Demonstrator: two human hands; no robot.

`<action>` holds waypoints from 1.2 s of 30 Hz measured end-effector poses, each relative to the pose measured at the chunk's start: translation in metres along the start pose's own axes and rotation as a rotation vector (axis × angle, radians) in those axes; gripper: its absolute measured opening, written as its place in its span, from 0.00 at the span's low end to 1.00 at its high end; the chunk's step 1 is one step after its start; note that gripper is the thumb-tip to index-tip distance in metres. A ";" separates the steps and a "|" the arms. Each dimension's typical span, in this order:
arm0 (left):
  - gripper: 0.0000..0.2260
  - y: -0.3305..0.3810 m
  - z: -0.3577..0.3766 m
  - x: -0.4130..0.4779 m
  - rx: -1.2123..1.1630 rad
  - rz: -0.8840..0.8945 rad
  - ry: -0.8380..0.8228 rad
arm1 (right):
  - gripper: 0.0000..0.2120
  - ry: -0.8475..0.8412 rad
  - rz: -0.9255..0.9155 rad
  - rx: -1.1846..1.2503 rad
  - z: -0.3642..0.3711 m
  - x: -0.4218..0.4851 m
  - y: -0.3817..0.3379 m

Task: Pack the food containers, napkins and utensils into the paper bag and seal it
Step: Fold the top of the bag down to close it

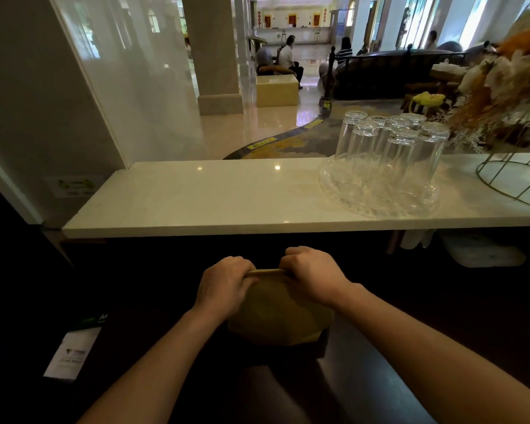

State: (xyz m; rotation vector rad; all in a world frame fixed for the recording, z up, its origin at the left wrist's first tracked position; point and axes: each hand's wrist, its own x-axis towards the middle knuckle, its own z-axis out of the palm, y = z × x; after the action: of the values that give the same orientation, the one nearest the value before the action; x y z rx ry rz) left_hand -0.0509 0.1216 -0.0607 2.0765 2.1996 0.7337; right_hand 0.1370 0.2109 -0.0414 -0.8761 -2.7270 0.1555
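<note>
Below, both hands, left hand (224, 284) and right hand (314, 275), in closed grip on paper bag (276, 313) top, dark counter (380, 377) under white ledge (227, 194).

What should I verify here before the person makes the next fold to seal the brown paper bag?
1. Left hand closed on the folded top edge: ok.
2. Right hand closed on the same edge: ok.
3. Brown paper bag standing upright on the dark lower counter: ok.
4. Containers, napkins and utensils inside: cannot tell, bag is shut.
5. Fold even between both hands: ok, it looks level.
6. Upturned clear glasses on the glass tray clear of the hands: ok.
</note>
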 end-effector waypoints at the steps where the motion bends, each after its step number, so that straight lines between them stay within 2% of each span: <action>1: 0.02 -0.002 0.000 -0.001 -0.038 -0.018 0.008 | 0.07 -0.006 0.013 0.016 -0.003 -0.003 0.006; 9: 0.01 -0.017 0.001 -0.003 -0.142 -0.106 0.010 | 0.06 -0.006 0.199 0.112 -0.020 -0.034 0.057; 11: 0.01 -0.012 -0.001 -0.001 -0.081 -0.076 -0.018 | 0.07 -0.008 0.218 0.160 -0.018 -0.040 0.063; 15: 0.06 0.016 -0.013 0.018 0.236 0.045 -0.120 | 0.08 0.025 0.248 0.174 -0.013 -0.041 0.060; 18: 0.11 0.044 -0.007 0.032 0.228 0.082 -0.159 | 0.08 0.039 0.256 0.175 -0.013 -0.038 0.057; 23: 0.08 0.041 0.003 0.035 0.259 0.078 -0.145 | 0.08 0.022 0.279 0.176 -0.014 -0.044 0.066; 25: 0.07 0.017 -0.005 0.028 0.219 0.028 -0.135 | 0.08 0.024 0.301 0.188 -0.016 -0.048 0.070; 29: 0.04 -0.027 -0.020 0.012 -0.059 -0.107 -0.129 | 0.09 -0.003 0.308 0.184 -0.018 -0.047 0.066; 32: 0.04 -0.028 -0.015 0.009 -0.121 -0.145 -0.078 | 0.11 -0.078 0.263 0.131 -0.026 -0.033 0.053; 36: 0.04 -0.027 -0.010 0.011 -0.122 -0.125 -0.032 | 0.21 -0.097 0.136 0.063 -0.027 -0.010 0.025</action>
State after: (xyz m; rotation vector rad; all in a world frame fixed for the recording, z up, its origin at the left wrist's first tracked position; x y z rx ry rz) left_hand -0.0812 0.1289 -0.0579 1.8624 2.1852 0.7953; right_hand 0.1664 0.2264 -0.0220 -1.0618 -2.7336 0.3179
